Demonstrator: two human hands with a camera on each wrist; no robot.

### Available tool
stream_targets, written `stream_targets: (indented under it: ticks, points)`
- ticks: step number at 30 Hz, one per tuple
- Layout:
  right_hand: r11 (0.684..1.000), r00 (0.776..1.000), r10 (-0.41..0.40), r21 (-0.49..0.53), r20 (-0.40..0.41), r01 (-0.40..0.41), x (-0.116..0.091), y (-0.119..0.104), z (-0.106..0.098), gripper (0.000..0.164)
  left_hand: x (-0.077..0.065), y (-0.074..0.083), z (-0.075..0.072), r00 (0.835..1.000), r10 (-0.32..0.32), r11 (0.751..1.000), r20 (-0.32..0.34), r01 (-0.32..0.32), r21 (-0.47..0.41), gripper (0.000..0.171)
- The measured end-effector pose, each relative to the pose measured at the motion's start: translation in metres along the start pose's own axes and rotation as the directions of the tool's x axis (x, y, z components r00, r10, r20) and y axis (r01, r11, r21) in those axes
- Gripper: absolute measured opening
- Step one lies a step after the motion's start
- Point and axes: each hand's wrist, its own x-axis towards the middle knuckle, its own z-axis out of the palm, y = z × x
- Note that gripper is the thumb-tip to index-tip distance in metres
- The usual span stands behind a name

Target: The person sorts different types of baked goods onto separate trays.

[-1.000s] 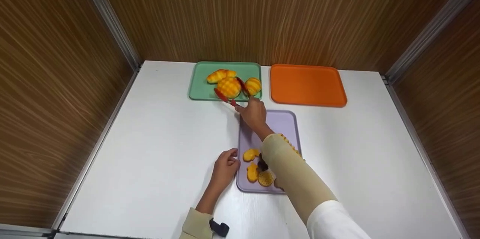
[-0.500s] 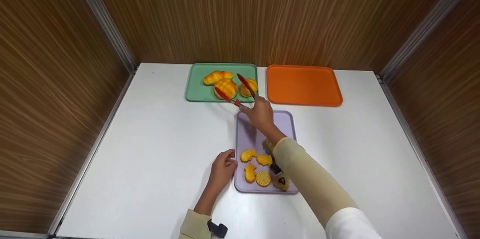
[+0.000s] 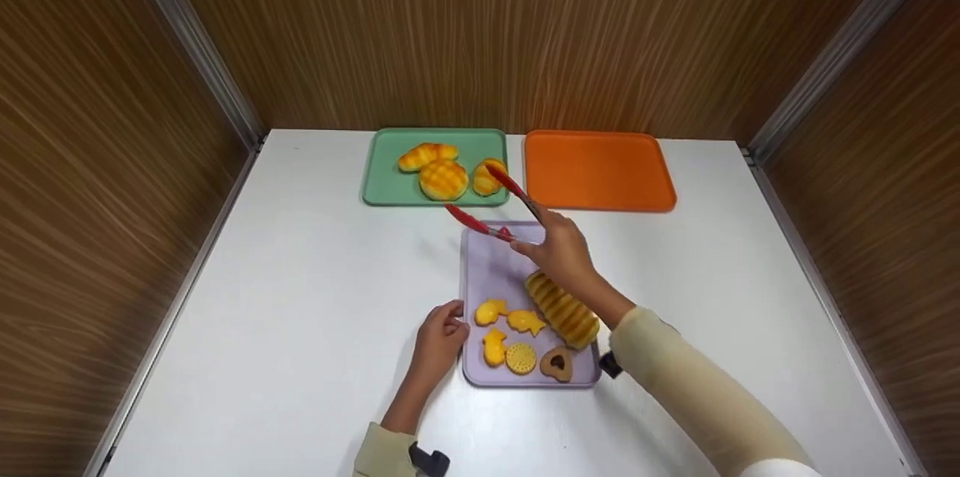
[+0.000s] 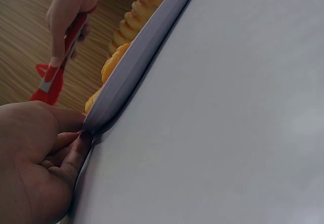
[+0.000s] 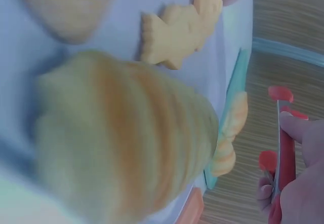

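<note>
My right hand [image 3: 564,250] grips a pair of red-tipped tongs [image 3: 466,218], spread apart with nothing between the tips. They hang above the far end of the lilac tray [image 3: 480,252]. My left hand [image 3: 439,340] pinches that tray's left rim, as the left wrist view shows with its fingers [image 4: 76,155] at the edge. On the lilac tray lie a long striped loaf [image 3: 564,310], several yellow fish-shaped biscuits [image 3: 525,322], a round biscuit [image 3: 520,358] and a heart-centred biscuit [image 3: 556,364]. On the green tray [image 3: 382,188] sit a croissant [image 3: 426,156], a scored round bun [image 3: 443,179] and a striped roll [image 3: 486,178].
An orange tray [image 3: 600,171] stands to the right of the green one, at the back of the white table [image 3: 315,274]. Wood-grain panels [image 3: 450,34] close off the back and both sides.
My right hand has drawn the tongs back and right, away from the round bun on the green tray. The striped loaf has come into full view. The left hand stays at the tray's rim.
</note>
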Motion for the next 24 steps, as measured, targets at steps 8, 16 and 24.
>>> stream_targets:
  ticks: [8, 16, 24]
  points:
    - [0.998, 0.998, 0.059, 0.017, 0.035, -0.06, -0.046, 0.02, -0.03, 0.082, -0.001, 0.003, 0.0, 1.0, -0.021, 1.0, 0.006, 0.021, -0.006, 0.039]
    - [0.998, 0.998, 0.058, 0.014, 0.035, -0.059, -0.089, 0.039, -0.048, 0.08, 0.001, 0.002, -0.001, 1.0, -0.027, 1.0, 0.008, 0.027, 0.007, 0.038]
    - [1.0, 0.999, -0.006, -0.024, -0.031, 0.005, -0.128, 0.062, -0.06, 0.08, 0.001, 0.002, -0.002, 0.999, -0.04, 0.999, 0.024, 0.041, -0.007, 0.041]
